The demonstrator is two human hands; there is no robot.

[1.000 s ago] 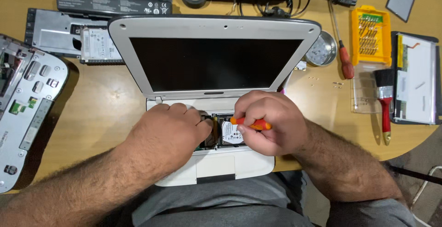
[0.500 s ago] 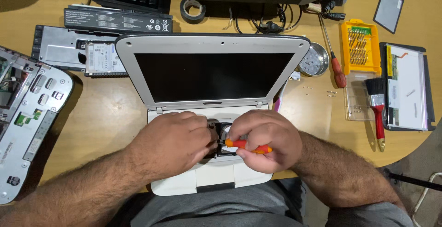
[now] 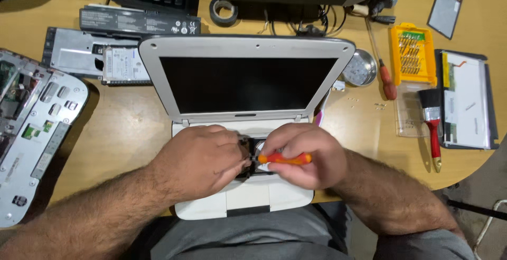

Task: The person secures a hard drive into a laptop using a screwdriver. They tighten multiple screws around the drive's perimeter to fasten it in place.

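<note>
While the left hand presses the glossy white laptop, the right hand grips a slim orange screwdriver.

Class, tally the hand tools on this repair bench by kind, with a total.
Screwdrivers: 2, one orange in the right hand, one red-handled on the desk
Brushes: 1, red-handled brush
Bit sets: 1, yellow bit case
Total: 4

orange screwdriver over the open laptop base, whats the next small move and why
Probably seat the tip squarely and turn. The right hand holds the orange screwdriver nearly level, its tip pointing left at the dark opening in the white laptop base, while the left hand rests beside it. What the tip meets is hidden by the hands.
</note>
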